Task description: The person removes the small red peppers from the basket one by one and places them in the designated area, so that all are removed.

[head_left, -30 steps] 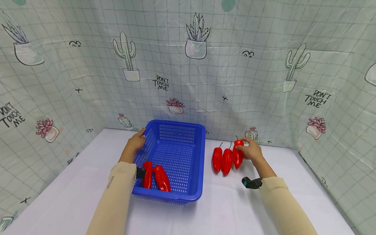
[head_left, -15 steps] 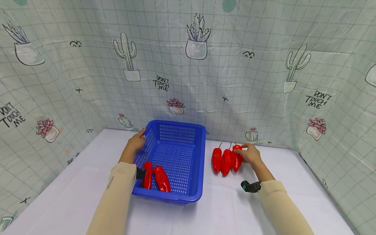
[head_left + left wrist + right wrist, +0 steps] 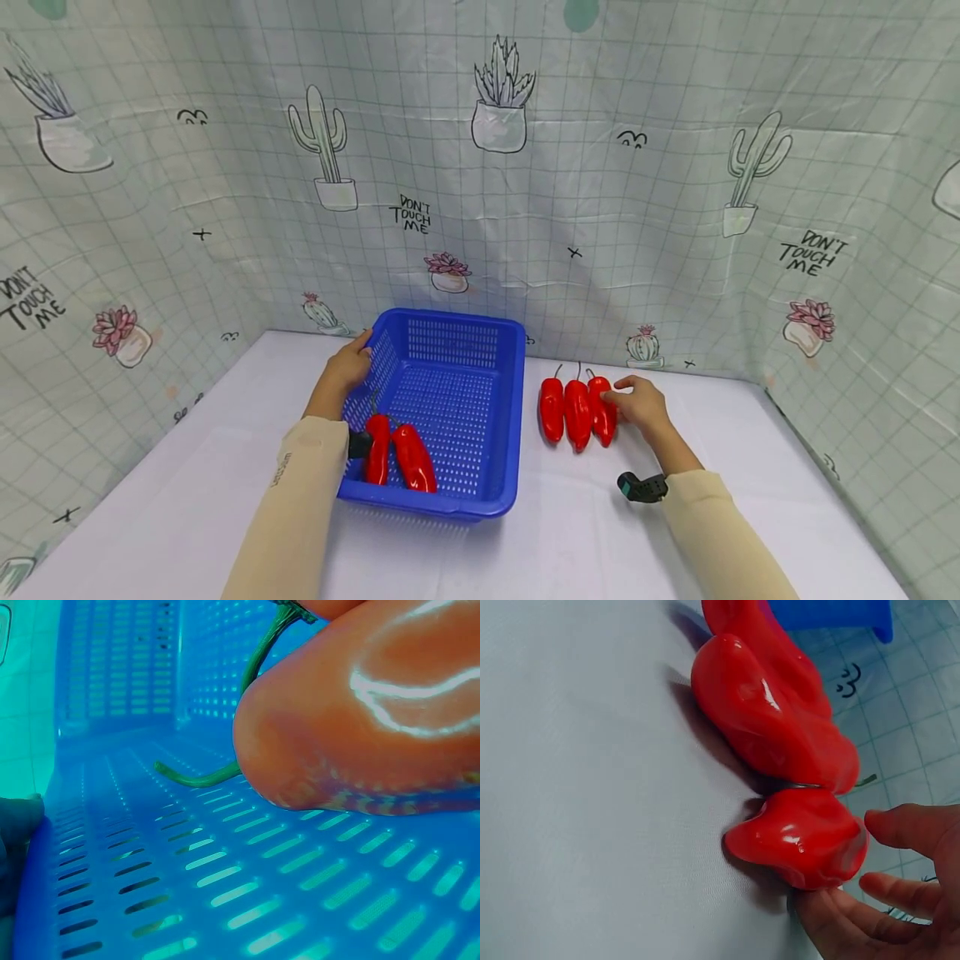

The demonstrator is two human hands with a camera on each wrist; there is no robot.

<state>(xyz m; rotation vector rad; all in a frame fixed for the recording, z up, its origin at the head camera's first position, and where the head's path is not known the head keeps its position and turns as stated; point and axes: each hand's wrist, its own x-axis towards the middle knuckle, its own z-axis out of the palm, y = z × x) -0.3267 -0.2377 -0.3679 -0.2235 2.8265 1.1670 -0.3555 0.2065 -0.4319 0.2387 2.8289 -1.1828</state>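
My left hand (image 3: 348, 367) holds the left rim of a blue plastic basket (image 3: 519, 400); the left wrist view shows a dark finger (image 3: 19, 821) against the basket's outer side. Inside lie two red peppers, one left (image 3: 377, 454) and one right (image 3: 414, 458), with green stems. To the right, three more red peppers lie side by side on the table: a left one (image 3: 552, 410), a middle one (image 3: 578, 415) and a right one (image 3: 602, 410). My right hand (image 3: 643, 404) is at the right pepper, its loosely spread fingers touching that pepper's side and stem end.
A white cloth (image 3: 555, 542) covers the table. Behind and at both sides hangs a checked curtain (image 3: 480, 208) printed with cacti. Dark straps with cameras sit at both wrists, the right camera (image 3: 641, 487) hanging above the cloth.
The rightmost pepper has come down towards me, settling beside the middle one. My right hand moved with it, and its fingers have loosened. The left hand and basket stayed put.
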